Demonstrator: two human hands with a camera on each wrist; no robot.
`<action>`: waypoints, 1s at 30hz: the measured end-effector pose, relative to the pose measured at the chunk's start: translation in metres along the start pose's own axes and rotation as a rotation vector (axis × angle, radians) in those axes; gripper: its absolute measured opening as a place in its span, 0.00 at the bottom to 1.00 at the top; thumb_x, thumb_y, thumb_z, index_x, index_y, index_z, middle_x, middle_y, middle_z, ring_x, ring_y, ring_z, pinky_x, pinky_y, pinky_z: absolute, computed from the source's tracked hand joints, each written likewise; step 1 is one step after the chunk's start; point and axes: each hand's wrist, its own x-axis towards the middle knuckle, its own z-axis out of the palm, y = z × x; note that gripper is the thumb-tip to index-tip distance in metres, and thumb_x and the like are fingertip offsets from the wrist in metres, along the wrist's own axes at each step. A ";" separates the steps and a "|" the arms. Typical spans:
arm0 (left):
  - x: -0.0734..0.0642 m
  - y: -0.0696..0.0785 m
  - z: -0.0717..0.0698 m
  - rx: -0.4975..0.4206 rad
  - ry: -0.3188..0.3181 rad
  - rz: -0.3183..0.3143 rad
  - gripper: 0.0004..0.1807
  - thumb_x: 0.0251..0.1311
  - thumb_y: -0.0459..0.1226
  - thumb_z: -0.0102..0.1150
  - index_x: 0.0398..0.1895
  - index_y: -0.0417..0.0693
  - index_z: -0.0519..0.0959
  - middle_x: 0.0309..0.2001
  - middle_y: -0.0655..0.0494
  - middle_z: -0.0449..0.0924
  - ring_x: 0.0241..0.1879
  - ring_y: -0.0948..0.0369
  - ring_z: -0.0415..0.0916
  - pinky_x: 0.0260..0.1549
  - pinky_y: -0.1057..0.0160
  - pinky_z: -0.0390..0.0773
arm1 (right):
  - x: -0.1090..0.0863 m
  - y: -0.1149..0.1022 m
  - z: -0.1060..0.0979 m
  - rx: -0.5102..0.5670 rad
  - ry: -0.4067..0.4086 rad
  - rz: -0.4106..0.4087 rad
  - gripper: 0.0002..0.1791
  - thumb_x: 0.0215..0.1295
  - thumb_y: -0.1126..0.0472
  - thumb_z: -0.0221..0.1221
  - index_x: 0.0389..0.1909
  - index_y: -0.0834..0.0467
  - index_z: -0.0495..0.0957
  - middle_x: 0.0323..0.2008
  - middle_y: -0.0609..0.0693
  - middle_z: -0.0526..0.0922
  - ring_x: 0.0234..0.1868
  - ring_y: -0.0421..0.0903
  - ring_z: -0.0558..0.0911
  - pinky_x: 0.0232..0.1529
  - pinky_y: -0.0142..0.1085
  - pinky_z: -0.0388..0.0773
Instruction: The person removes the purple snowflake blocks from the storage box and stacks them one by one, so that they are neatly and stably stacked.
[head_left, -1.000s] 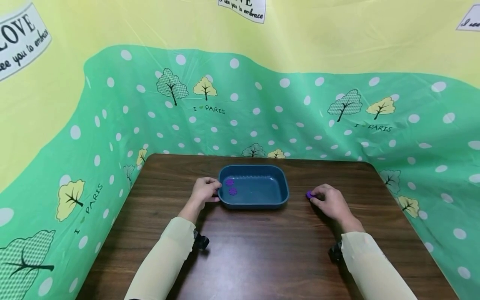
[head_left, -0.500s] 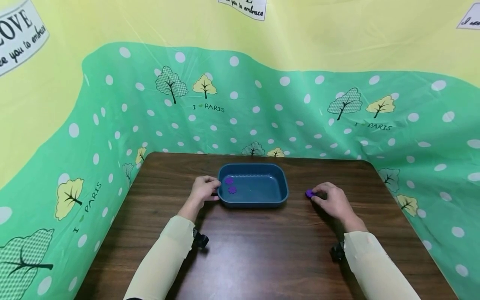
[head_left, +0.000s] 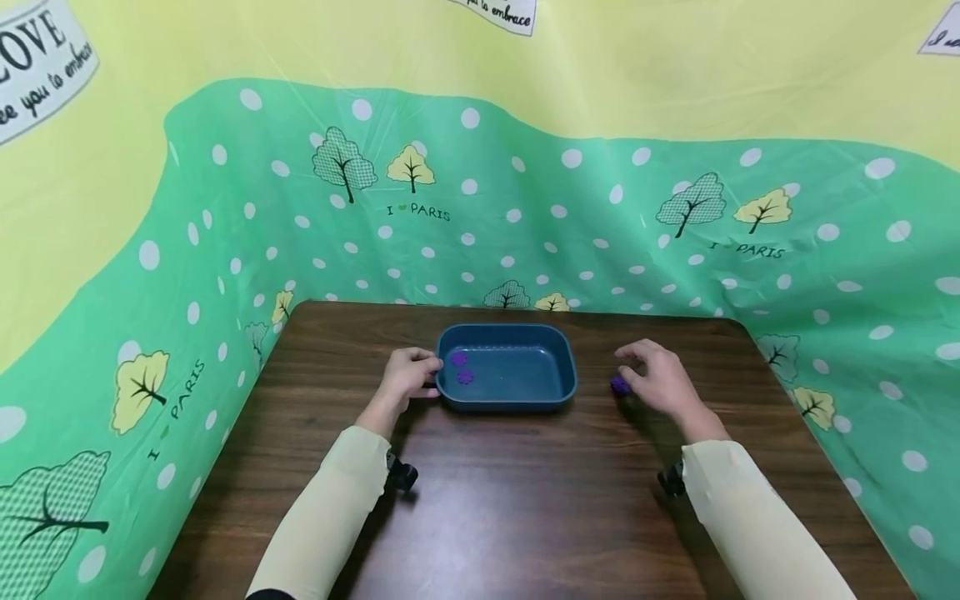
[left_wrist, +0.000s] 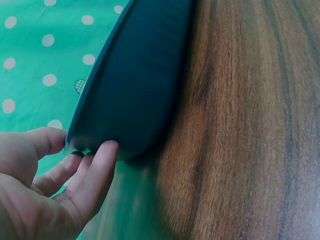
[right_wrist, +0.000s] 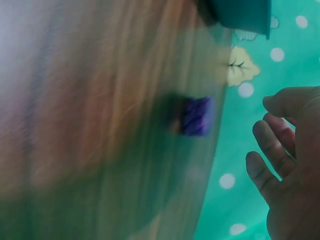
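Note:
At the left end of a blue rectangular plastic tray (head_left: 551,396), my left hand (head_left: 408,377) grips the rim. In the left wrist view its thumb (left_wrist: 50,141) meets the tray's edge, and the other fingers lie against the outer wall. Two flat purple flower-shaped pieces (head_left: 465,377) lie inside the tray, near that end. To the tray's right, a small stack of purple pieces (right_wrist: 196,116) stands on the wood, blurred in the right wrist view. My right hand (head_left: 660,379) hovers just over it, fingers apart and holding nothing.
Everything stands on a dark brown wooden table (head_left: 495,500). A green and yellow curtain (head_left: 600,192) with dots and trees hangs behind the table and at its sides. Small black cameras (head_left: 402,477) are strapped to both wrists.
My right hand has let go of the purple stack and risen slightly away from it, its fingers spreading. The left hand and the tray have kept their places.

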 end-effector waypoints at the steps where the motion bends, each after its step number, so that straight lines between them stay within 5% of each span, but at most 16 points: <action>1: 0.000 0.000 0.000 -0.002 -0.001 -0.001 0.17 0.69 0.33 0.62 0.58 0.34 0.78 0.50 0.36 0.80 0.46 0.48 0.84 0.32 0.59 0.91 | 0.003 -0.003 -0.001 -0.002 0.003 -0.010 0.13 0.71 0.64 0.60 0.53 0.61 0.83 0.51 0.58 0.82 0.47 0.57 0.82 0.46 0.56 0.83; 15: -0.001 0.002 0.003 -0.010 -0.006 0.013 0.15 0.69 0.33 0.63 0.55 0.35 0.79 0.50 0.34 0.81 0.49 0.43 0.84 0.29 0.60 0.90 | 0.042 -0.062 0.015 0.024 -0.017 -0.109 0.12 0.70 0.64 0.62 0.52 0.61 0.83 0.49 0.55 0.83 0.44 0.53 0.83 0.44 0.52 0.84; 30: -0.002 -0.001 0.000 0.008 0.012 0.024 0.16 0.71 0.34 0.61 0.57 0.35 0.79 0.51 0.33 0.80 0.47 0.45 0.84 0.29 0.61 0.90 | 0.065 -0.121 0.060 0.082 -0.126 -0.182 0.15 0.69 0.57 0.67 0.52 0.59 0.84 0.49 0.51 0.83 0.45 0.51 0.84 0.46 0.48 0.86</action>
